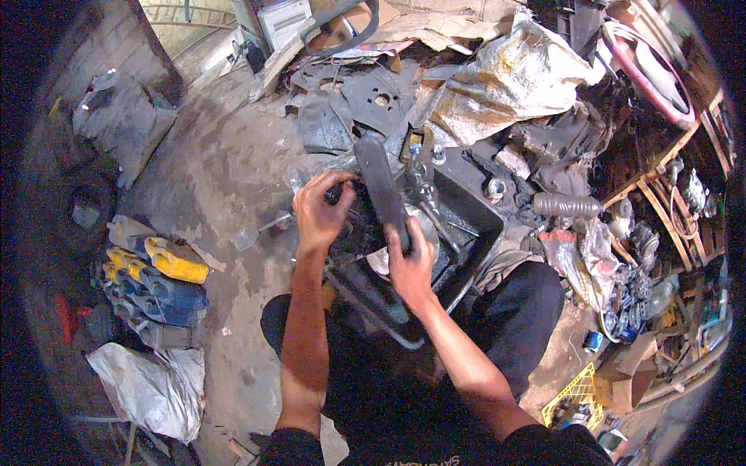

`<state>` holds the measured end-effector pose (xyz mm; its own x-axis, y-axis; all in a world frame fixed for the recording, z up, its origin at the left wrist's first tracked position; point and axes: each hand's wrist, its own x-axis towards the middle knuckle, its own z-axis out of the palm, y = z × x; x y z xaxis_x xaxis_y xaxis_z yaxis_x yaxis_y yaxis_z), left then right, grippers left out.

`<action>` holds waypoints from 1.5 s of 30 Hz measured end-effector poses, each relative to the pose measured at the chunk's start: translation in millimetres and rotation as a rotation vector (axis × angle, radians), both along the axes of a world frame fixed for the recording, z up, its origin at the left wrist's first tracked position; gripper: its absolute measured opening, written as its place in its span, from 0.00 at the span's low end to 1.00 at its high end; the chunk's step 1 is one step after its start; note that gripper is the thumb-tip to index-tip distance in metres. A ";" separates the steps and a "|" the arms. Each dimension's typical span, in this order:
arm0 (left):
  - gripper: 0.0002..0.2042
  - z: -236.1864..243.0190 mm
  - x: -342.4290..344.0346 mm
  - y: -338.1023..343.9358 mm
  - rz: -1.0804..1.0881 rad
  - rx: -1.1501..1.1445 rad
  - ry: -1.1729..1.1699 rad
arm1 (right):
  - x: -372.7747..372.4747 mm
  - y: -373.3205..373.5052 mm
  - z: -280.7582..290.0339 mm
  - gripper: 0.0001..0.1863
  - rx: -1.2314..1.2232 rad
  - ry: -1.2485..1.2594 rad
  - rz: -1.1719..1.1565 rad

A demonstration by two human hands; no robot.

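My right hand [412, 264] is closed on the lower end of a long dark grey bar-shaped part [379, 182] with a rounded top. The part stands tilted, its upper end leaning slightly left. To its left, my left hand [318, 211] is curled in a pinch, thumb toward the fingers; something dark shows within the curl, but I cannot make out what. Under both hands is a black tub [491, 233] with metal parts and rods in it. A round pale piece lies partly hidden behind my right hand. A clear plastic bottle [421, 172] leans at the tub's far side.
Yellow and blue plastic containers [175, 264] lie at the left, above a white sack [155, 388]. A large dirty white sack [513, 81] and flattened cardboard cover the far side. At the right are a brown plastic bottle [567, 205], a yellow crate [573, 396] and a cardboard box [625, 377].
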<state>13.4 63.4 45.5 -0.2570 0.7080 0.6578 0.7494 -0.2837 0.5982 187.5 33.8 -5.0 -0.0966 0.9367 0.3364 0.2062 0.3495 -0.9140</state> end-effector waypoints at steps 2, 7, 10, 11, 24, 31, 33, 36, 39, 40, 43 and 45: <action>0.07 -8.7 -2.8 1.7 -0.035 0.008 0.001 | 4.3 -21.3 -11.7 0.14 -0.004 0.034 -0.017; 0.07 -3.6 -3.2 -1.2 -0.014 -0.030 0.007 | 18.7 -32.8 -48.1 0.14 -0.110 -0.049 -0.030; 0.06 -8.4 -2.0 -1.4 0.027 0.000 0.037 | -2.9 0.6 9.4 0.14 0.010 -0.013 -0.020; 0.07 -7.0 -2.4 -2.3 0.033 -0.026 0.043 | -7.2 6.2 22.3 0.14 0.069 -0.034 -0.024; 0.07 -6.3 -8.6 -2.4 0.016 -0.090 -0.012 | 2.4 -12.4 1.4 0.16 0.018 -0.092 -0.055; 0.06 -4.0 0.0 -0.3 -0.006 0.039 -0.029 | 12.5 -12.8 -21.3 0.21 -0.181 -0.088 -0.040; 0.06 -7.7 -2.2 -1.8 0.036 0.057 0.000 | -1.1 11.9 5.5 0.22 -0.065 -0.147 -0.056; 0.05 -7.5 -5.7 -2.4 0.029 0.029 0.004 | 7.5 -6.7 -10.1 0.21 -0.084 -0.156 -0.035; 0.06 0.5 -2.3 1.9 -0.011 0.015 0.018 | 33.7 -39.8 -55.4 0.20 -0.151 0.016 -0.024; 0.07 -1.5 -6.9 0.4 -0.016 -0.010 0.006 | 24.6 -35.1 -50.5 0.20 -0.097 0.004 -0.052; 0.07 -4.1 -0.7 -3.3 0.008 -0.023 -0.015 | -1.0 -10.8 -8.0 0.23 -0.120 -0.088 -0.102; 0.05 -3.1 -2.1 -2.3 0.007 0.032 -0.014 | -8.4 6.8 20.7 0.25 -0.147 -0.036 -0.055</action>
<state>11.4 61.0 42.4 -0.2710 0.6846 0.6766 0.7434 -0.2978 0.5990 179.1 40.6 15.7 -0.0537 0.9798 0.1924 0.2546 0.1997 -0.9462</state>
